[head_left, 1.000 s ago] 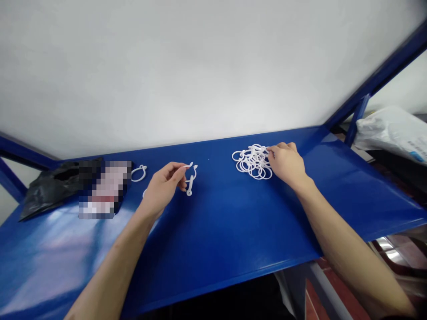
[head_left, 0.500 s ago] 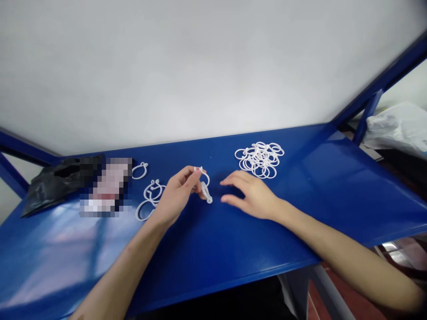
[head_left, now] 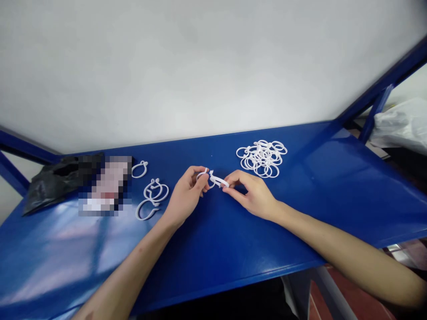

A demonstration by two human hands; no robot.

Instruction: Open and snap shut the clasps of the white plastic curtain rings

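Observation:
My left hand [head_left: 188, 193] pinches a white plastic curtain ring [head_left: 202, 174] between thumb and fingers, over the middle of the blue table. Facing it, my right hand [head_left: 251, 192] is closed on a second white curtain ring [head_left: 220, 181], seen nearly edge-on. The two rings meet or overlap between the fingertips; whether they are linked I cannot tell. Left of my left hand, several open rings [head_left: 156, 191] lie partly overlapping, with a lone ring [head_left: 139, 170] a little farther back. A heap of white rings [head_left: 262, 158] lies beyond my right hand.
The blue table [head_left: 216, 253] backs onto a pale wall [head_left: 207, 66], with blue frame bars on both sides. A black plastic bag [head_left: 46, 189] lies at the left beside a blurred-out item [head_left: 111, 178]. Past the right edge is a white plastic bag [head_left: 400, 122].
My right hand, open and apart before, has closed on one of the rings that my left hand was holding. That ring has swung up from hanging down to pointing right.

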